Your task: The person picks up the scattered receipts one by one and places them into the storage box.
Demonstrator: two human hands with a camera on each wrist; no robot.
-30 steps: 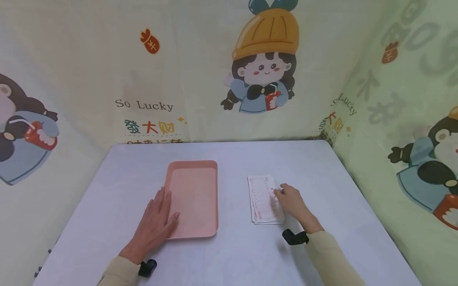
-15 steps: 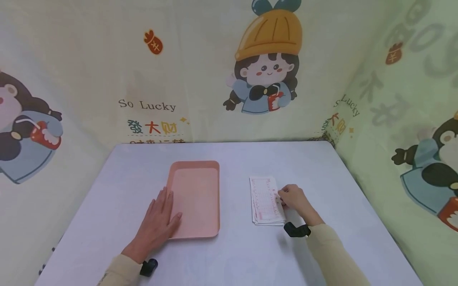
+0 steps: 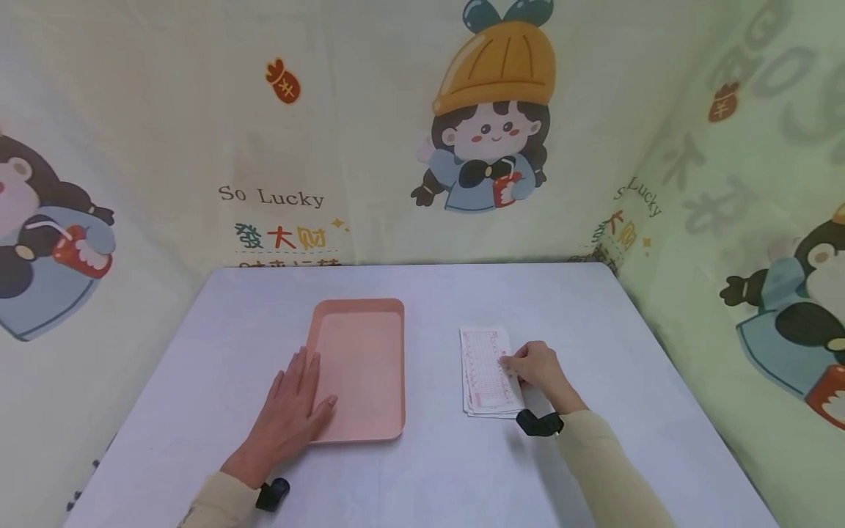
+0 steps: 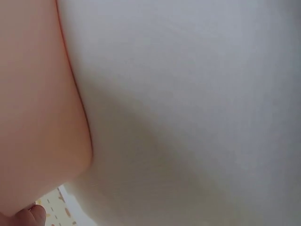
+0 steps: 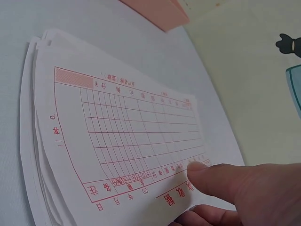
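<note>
A pink rectangular tray (image 3: 361,367) lies left of centre on the white table. My left hand (image 3: 282,416) rests flat with straight fingers along its left edge, the thumb over the near part of the tray. To the right of the tray lies a stack of paper receipt forms (image 3: 485,370) printed with red grids. My right hand (image 3: 540,372) pinches the right edge of the top receipt form (image 5: 136,136). In the right wrist view its thumb (image 5: 207,176) lies on the printed face, with curled fingers at and below the paper's edge.
The white table (image 3: 429,484) ends at the back against a wall cloth (image 3: 376,147) printed with cartoon figures. A similar cloth (image 3: 700,242) stands along the right side. Each wrist wears a small black camera mount (image 3: 540,423).
My right hand has moved slightly, its thumb coming further over the paper while its fingers close at the edge. The left hand and the tray stay where they were.
</note>
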